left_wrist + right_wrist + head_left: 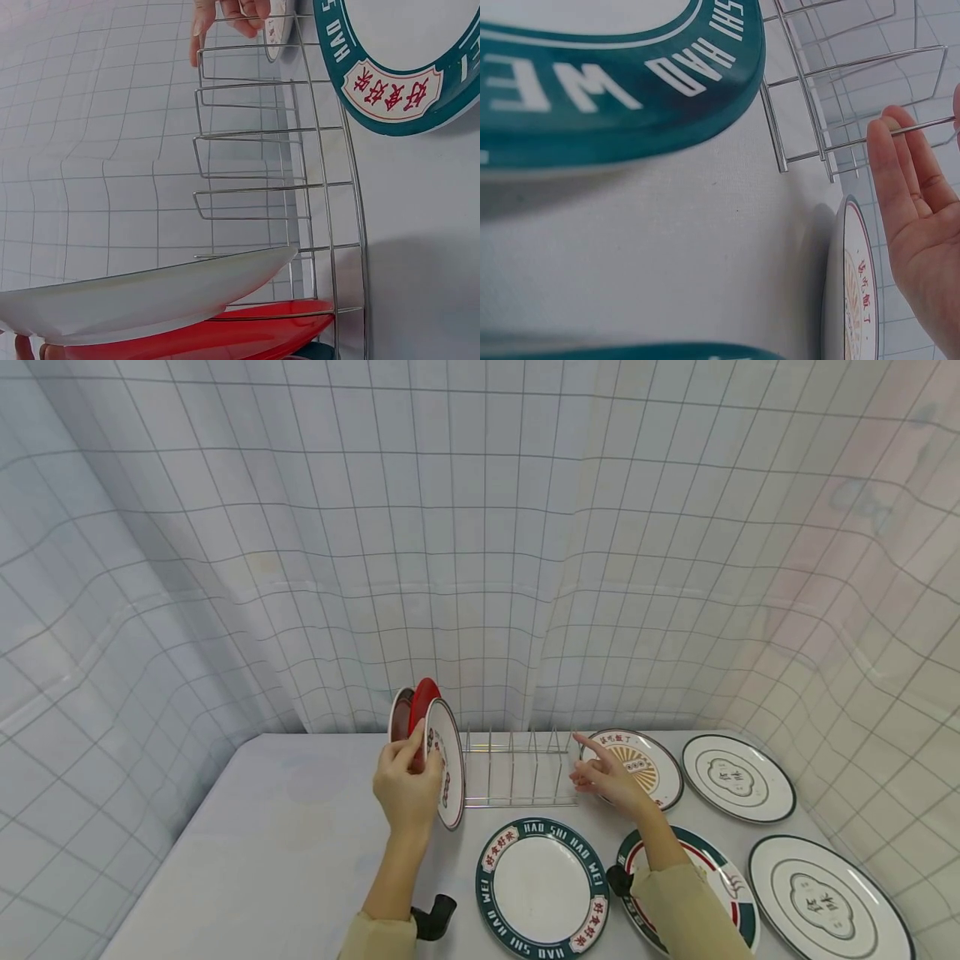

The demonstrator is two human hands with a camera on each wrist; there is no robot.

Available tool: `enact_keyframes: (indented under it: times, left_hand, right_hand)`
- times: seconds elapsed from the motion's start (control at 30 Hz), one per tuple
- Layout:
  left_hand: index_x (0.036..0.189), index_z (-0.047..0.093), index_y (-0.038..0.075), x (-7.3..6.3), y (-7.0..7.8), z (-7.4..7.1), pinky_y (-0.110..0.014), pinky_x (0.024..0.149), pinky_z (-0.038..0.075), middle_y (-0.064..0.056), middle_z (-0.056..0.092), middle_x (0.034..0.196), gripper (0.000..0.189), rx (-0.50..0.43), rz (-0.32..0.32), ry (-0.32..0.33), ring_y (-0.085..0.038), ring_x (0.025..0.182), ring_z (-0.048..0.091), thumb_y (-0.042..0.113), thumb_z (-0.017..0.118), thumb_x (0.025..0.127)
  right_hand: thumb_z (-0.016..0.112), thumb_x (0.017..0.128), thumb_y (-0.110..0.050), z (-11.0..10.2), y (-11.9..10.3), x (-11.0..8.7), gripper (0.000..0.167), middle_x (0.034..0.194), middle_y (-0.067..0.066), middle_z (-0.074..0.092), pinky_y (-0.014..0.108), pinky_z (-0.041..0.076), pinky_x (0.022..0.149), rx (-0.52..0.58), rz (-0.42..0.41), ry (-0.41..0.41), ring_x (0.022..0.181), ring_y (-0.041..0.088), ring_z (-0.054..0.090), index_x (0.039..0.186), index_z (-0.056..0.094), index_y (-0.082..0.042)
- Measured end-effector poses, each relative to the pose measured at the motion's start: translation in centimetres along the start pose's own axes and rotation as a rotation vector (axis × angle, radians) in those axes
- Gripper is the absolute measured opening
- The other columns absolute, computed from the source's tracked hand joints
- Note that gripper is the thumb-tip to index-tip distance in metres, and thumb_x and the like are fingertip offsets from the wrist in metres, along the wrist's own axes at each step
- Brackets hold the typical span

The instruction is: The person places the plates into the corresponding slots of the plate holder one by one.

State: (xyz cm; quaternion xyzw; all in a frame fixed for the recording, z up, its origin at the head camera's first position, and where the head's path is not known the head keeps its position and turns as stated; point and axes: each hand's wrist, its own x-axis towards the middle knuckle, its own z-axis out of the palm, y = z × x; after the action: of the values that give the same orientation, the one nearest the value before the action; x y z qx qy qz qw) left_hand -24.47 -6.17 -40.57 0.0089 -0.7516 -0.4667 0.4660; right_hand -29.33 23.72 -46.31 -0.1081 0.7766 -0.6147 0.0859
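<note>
My left hand grips a white plate with a dark rim, standing steeply on edge at the left end of a wire dish rack. Just left of it, a red plate and a dark brown plate stand in the rack. In the left wrist view, the white plate's lower edge is close over the rack wires, beside the red plate. At the rack's right end, my right hand holds the end wire between fingers and thumb.
A green-rimmed plate lies before the rack, with a green-and-red-patterned plate beside it, partly under my right sleeve. Farther right lie a sunburst plate and two white plates with dark rims. Checked curtains surround the table.
</note>
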Motion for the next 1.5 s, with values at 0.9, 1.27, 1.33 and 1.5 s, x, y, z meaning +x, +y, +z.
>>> enact_keyframes:
  times: [0.9, 1.27, 1.33, 1.5]
  left_hand:
    - [0.100, 0.072, 0.005, -1.3, -0.9, 3.1, -0.043, 0.068, 0.054, -0.014, 0.062, 0.082, 0.027, 0.014, 0.130, 0.182, -0.027, 0.074, 0.060, -0.002, 0.068, 0.073]
    - [0.093, 0.073, 0.003, -2.0, -1.7, 4.6, -0.042, 0.063, 0.053, -0.014, 0.063, 0.079, 0.031, -0.005, 0.240, 0.357, -0.027, 0.069, 0.061, -0.012, 0.068, 0.066]
    - [0.093, 0.073, 0.003, -2.1, -1.8, 4.8, -0.041, 0.063, 0.052, -0.014, 0.064, 0.078, 0.032, -0.016, 0.245, 0.376, -0.026, 0.069, 0.061, -0.013, 0.068, 0.066]
    - [0.093, 0.074, 0.004, -2.2, -1.9, 5.1, -0.037, 0.064, 0.051, -0.014, 0.064, 0.078, 0.032, -0.020, 0.242, 0.388, -0.026, 0.069, 0.061, -0.012, 0.067, 0.066]
  right_hand:
    - [0.047, 0.096, -0.015, 0.4, -1.3, -0.7, 0.058, 0.103, 0.033, 0.055, 0.034, 0.052, 0.082, 0.005, 0.012, -0.004, 0.102, 0.051, 0.049, 0.146, 0.019, -0.012]
    - [0.048, 0.096, -0.016, 0.5, -1.4, -0.7, 0.057, 0.105, 0.034, 0.054, 0.039, 0.050, 0.085, 0.000, 0.021, -0.001, 0.102, 0.048, 0.051, 0.146, 0.021, -0.015]
    - [0.048, 0.096, -0.016, 0.5, -1.4, -0.7, 0.057, 0.104, 0.033, 0.054, 0.040, 0.050, 0.085, -0.002, 0.019, -0.003, 0.102, 0.048, 0.051, 0.146, 0.021, -0.015]
    - [0.047, 0.096, -0.014, 0.5, -1.4, -0.7, 0.058, 0.101, 0.029, 0.056, 0.038, 0.051, 0.083, 0.010, 0.010, -0.001, 0.102, 0.050, 0.050, 0.146, 0.020, -0.011]
